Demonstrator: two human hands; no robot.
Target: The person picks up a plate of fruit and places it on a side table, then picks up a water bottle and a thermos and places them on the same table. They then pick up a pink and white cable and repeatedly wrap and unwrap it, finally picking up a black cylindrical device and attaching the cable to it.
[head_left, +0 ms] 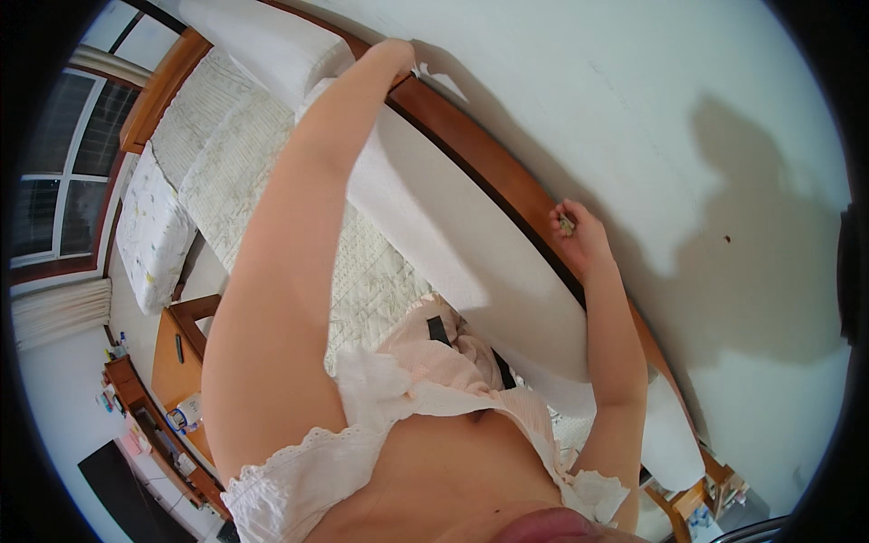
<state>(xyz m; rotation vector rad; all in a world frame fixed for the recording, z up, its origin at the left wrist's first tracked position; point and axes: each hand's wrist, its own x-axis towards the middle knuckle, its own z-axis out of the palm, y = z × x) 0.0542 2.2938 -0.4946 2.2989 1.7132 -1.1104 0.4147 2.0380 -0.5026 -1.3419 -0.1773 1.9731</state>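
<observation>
A broad pale wall (634,109), carrying a person's dark shadow (747,253), fills the right side of the room. Below it stretches a bed with a pale-green quilted cover (376,285), partly hidden by the person's left arm. Long white padding (444,231) lines the bed's right side, backed by a glossy reddish-brown wooden rail (480,140). At far left is a dark-paned, white-framed window (63,172); at near left, a black flat panel (131,493) is partly lost to the dark rim. On an orange-brown wooden desk (169,362) sits a blue-and-white container (187,413), any print too small for me to read.

The left hand (396,56) reaches to the rail's far end, fingers turned from view; whether it grips anything, I cannot tell. An irregular white shape (444,80) beside it could be material or light. Nearer, beside the rail, the right hand (584,242) curls its fingers around a small greenish object (567,223), mostly covered, its kind unclear.
</observation>
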